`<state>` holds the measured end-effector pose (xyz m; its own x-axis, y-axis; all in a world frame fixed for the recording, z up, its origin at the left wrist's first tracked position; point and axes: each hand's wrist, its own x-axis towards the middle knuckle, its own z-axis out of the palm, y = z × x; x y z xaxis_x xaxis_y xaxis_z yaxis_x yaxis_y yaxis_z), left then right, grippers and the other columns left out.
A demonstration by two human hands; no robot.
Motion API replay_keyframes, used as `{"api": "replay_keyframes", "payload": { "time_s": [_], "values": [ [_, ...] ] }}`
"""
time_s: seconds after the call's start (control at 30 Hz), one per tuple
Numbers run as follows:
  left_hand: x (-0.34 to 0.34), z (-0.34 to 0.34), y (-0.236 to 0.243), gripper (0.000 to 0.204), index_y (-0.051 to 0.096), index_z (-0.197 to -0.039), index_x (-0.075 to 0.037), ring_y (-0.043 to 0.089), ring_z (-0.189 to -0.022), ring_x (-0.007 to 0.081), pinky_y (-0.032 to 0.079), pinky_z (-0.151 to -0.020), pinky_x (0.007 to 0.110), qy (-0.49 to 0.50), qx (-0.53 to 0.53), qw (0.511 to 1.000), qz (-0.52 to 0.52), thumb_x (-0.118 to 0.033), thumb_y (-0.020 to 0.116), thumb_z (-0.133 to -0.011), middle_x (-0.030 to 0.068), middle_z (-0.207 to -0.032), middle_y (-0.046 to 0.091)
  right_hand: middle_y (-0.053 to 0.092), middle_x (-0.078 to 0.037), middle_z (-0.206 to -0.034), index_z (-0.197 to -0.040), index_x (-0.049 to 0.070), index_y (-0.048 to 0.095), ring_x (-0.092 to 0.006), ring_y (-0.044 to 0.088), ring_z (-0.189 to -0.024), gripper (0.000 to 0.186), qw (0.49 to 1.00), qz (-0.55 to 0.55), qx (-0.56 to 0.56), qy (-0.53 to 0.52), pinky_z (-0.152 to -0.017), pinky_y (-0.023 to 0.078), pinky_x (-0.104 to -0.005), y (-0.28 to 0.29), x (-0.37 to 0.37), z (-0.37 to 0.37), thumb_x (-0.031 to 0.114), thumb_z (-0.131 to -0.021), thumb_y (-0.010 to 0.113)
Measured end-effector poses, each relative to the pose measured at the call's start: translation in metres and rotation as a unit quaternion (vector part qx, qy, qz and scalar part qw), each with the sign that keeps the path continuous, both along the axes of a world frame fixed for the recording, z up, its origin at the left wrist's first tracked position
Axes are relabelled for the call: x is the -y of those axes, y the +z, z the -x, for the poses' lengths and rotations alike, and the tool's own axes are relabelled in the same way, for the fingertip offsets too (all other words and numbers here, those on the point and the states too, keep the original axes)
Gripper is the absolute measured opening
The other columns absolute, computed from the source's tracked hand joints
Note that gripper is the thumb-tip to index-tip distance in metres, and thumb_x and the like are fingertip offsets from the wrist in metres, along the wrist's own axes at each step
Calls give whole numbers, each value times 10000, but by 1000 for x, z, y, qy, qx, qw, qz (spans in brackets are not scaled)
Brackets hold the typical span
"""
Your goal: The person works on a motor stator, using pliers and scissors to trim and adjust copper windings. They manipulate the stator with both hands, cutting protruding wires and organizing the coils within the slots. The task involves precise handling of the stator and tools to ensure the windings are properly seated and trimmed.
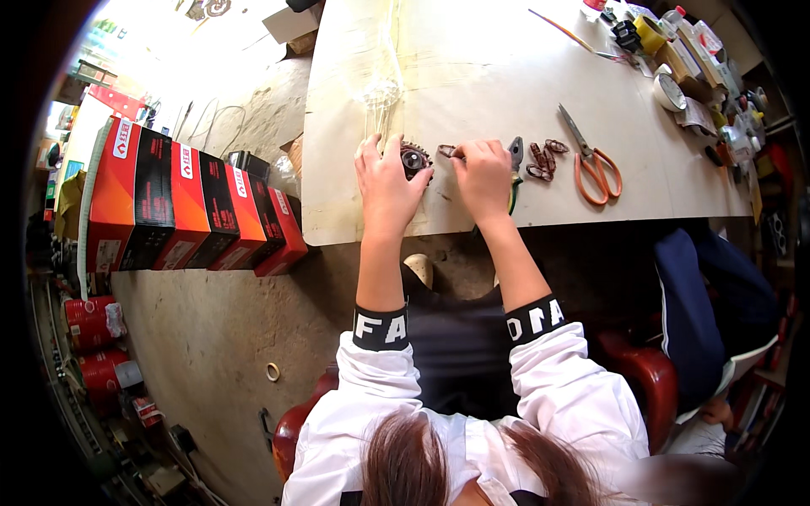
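My left hand [386,187] is closed around the side of a dark round part with a toothed rim [413,160], resting on the table. A pale round centre shows in it. To its right, my right hand [483,179] pinches a small reddish-brown looped piece [446,151], which looks like a wound coil. Partly hidden behind the right hand lie pliers [516,152] with green handles. Several similar brown looped pieces [544,160] lie just right of the pliers. Scissors [596,173] with orange handles rest further right, blades pointing away.
Thin white strands [381,94] run along the table [481,84] beyond my left hand. Bottles, tape and a white round gauge-like thing [669,91] crowd the far right. Red and black boxes [156,198] stand left of the table. Another person's dark-blue-clothed leg [688,295] is at right.
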<state>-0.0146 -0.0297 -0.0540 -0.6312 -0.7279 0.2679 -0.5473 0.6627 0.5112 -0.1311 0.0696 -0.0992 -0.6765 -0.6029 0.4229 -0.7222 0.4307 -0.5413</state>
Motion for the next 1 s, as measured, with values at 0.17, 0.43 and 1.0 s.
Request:
{"api": "replay_keyframes", "payload": {
  "time_s": [0.17,0.43,1.0],
  "values": [
    [5,0,18,374,668,-1129,-11,564,-1124,322,465,-955,405,2,-175,979,-103,-127,755,-784,172,-1205,594,689,-98,-872,-888,25,671,-245,660,-753,121,918,209,337,-19,-733,512,-373,28,7,-3,120,-828,716],
    [-1,10,16,216,703,-1037,-24,638,-933,286,517,-829,366,-19,-170,973,-156,-46,666,-826,130,-1047,659,676,-76,-1029,-1006,71,715,-293,554,-1047,296,999,-19,43,-2,-906,441,-411,7,0,-8,206,-751,780],
    [-5,10,23,295,651,-1175,6,650,-805,153,537,-700,279,-40,-264,912,-312,-93,667,-897,99,-1052,672,718,-84,-824,-913,24,704,-195,670,-685,148,940,137,311,23,-629,513,-310,43,-2,-6,168,-883,706]
  ]
}}
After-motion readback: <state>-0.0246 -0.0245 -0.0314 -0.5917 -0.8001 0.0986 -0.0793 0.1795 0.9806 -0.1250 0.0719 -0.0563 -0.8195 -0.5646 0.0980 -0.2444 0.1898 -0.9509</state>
